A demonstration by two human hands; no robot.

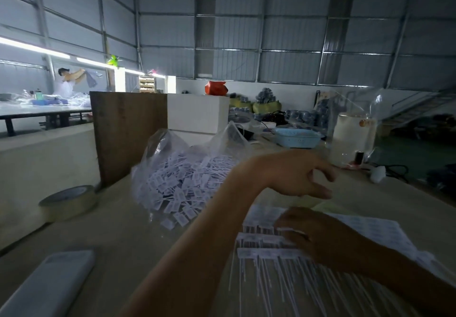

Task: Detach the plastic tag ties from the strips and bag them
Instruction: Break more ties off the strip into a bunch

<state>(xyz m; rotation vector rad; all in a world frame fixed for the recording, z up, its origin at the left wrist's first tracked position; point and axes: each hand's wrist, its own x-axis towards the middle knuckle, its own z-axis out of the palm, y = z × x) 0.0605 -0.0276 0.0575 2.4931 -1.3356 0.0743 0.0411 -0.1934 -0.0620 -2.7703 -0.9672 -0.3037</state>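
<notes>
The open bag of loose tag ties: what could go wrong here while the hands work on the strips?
The plastic bag is heaped full and some tag ties already lie outside its mouth, so more may slide out across the table. The left hand reaches over the strips close to the bag; its forearm could knock the heap. The right hand presses on stacked strips, which may shift.

One bag (187,168), loose ties uncounted; one tape roll (67,202); one basket (297,138); two hands.
</notes>
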